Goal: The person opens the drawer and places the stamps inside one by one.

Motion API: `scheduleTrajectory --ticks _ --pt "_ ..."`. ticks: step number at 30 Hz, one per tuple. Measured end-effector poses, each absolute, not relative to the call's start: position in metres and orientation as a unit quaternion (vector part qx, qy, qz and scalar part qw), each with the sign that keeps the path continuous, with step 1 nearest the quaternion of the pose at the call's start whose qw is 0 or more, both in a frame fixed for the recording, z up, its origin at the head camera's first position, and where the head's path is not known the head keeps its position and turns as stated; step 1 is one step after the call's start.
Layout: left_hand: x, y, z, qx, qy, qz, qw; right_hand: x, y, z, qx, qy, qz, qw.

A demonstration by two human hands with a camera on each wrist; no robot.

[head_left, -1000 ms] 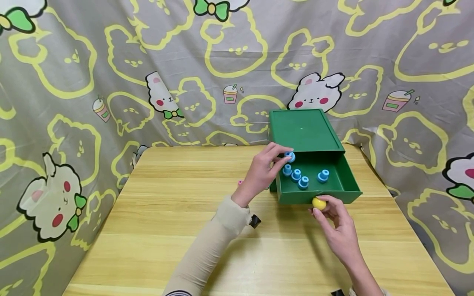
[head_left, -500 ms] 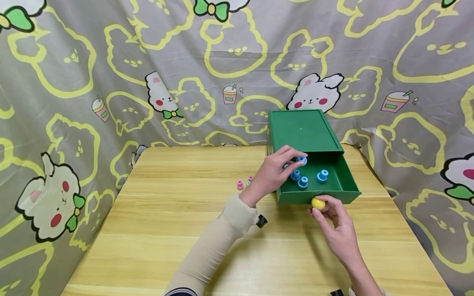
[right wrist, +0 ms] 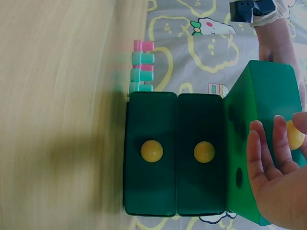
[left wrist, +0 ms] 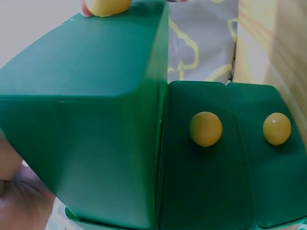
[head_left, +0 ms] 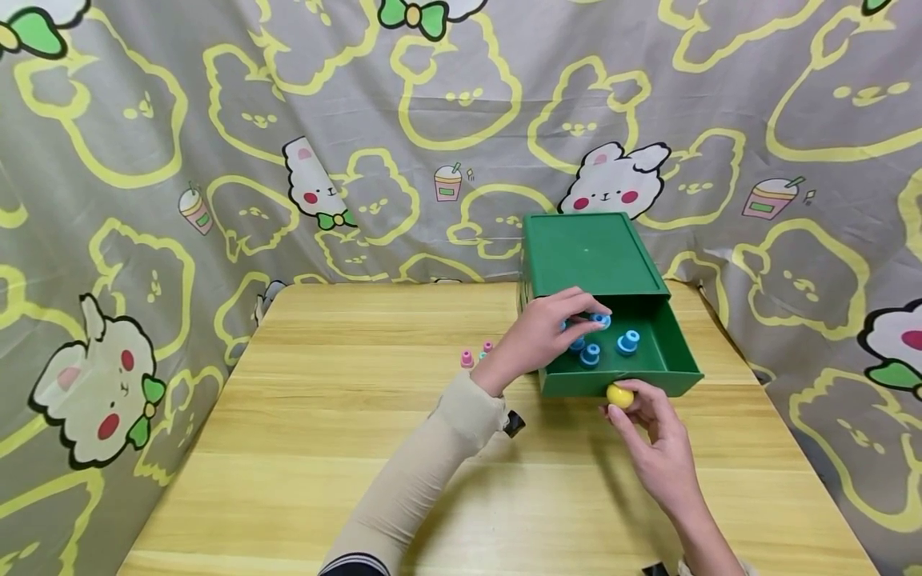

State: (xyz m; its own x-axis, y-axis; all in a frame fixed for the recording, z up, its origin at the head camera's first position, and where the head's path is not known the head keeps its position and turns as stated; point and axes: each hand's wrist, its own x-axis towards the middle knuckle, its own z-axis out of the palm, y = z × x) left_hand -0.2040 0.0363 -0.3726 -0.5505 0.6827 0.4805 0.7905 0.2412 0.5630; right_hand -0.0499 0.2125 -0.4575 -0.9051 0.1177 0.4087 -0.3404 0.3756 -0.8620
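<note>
Having shifted rightward over the green plastic drawer (head_left: 675,342), my left hand (head_left: 545,331) is pinching between its fingers (head_left: 585,304) a blue, stepped plastic peg (head_left: 602,321), probably light, stiff and slick, best held across its sides, while my right hand (head_left: 660,440) is gripping the round yellow knob (head_left: 620,395).

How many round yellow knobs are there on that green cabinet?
3: the top knob on the open drawer, pinched by the right hand; the middle knob and the bottom knob on the two shut drawers below. Any on unseen sides would be hidden.
</note>
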Motion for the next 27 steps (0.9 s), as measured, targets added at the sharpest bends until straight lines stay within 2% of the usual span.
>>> scheduleTrajectory --ticks 27 --pt "-0.207 0.056 -0.365 -0.429 -0.871 -0.237 0.028 -0.050 0.214 -0.461 0.077 -0.800 0.561 0.198"
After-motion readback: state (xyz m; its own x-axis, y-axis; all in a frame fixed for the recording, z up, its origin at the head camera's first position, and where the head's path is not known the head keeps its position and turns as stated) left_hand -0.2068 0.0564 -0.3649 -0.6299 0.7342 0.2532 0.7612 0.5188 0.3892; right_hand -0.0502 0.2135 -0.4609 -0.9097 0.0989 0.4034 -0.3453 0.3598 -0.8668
